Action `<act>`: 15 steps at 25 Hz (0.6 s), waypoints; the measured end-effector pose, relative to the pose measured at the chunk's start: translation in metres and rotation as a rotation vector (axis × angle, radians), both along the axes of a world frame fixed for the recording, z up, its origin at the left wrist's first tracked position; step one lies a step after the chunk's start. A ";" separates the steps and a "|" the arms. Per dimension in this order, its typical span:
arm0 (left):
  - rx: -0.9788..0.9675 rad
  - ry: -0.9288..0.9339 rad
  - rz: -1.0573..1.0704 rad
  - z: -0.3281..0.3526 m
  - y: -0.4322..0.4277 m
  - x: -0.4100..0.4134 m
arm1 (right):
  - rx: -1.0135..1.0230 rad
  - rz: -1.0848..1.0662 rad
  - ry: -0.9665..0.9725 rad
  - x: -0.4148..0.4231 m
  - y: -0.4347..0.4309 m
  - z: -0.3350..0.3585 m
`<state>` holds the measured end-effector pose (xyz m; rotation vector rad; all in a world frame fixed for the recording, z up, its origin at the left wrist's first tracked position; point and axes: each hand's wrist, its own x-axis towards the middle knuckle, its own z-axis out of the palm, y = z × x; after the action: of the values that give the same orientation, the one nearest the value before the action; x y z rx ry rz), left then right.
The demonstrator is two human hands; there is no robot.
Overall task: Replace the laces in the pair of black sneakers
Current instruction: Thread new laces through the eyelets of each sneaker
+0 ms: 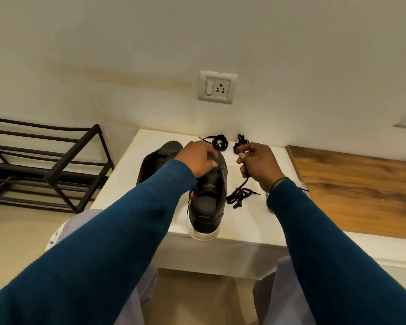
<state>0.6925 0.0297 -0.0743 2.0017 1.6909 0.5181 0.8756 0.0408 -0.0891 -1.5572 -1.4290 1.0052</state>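
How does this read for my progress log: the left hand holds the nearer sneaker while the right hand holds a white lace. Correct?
Not quite: the head view shows the lace in the right hand is black, not white. The left hand does hold the nearer sneaker.

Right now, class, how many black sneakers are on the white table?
2. The left hand grips the near black sneaker; the far black sneaker lies behind it, leftward, partly hidden by the sleeve.

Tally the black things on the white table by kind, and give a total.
black sneakers: 2
clumps of black shoelace: 3 (whether any two belong to one lace cannot be told)
Total: 5
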 end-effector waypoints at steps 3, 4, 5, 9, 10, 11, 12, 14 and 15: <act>-0.097 0.060 0.014 -0.011 0.004 -0.001 | -0.112 0.018 -0.217 -0.004 0.005 -0.021; -0.103 0.070 0.023 -0.012 0.005 0.000 | -0.109 0.019 -0.240 -0.006 0.007 -0.024; -0.104 0.091 0.033 -0.012 0.006 0.000 | -0.107 0.018 -0.240 -0.008 0.008 -0.026; -0.127 0.159 0.027 -0.010 0.011 -0.007 | -0.130 0.048 -0.184 -0.013 0.010 -0.033; -0.143 0.151 0.013 -0.011 0.012 -0.008 | -0.108 0.062 -0.229 -0.015 0.011 -0.033; -0.155 0.134 0.002 -0.011 0.013 -0.007 | -0.082 0.072 -0.270 -0.016 0.011 -0.033; -0.160 0.110 -0.002 -0.013 0.015 -0.005 | -0.059 0.076 -0.293 -0.017 0.011 -0.033; -0.163 0.054 0.001 -0.016 0.022 -0.002 | -0.049 0.080 -0.300 -0.018 0.013 -0.032; -0.173 0.023 0.001 -0.019 0.027 0.000 | -0.047 0.082 -0.298 -0.018 0.014 -0.033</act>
<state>0.6921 0.0565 -0.0929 1.8901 1.6890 0.3378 0.8579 0.0543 -0.1217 -1.7510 -1.6938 0.8856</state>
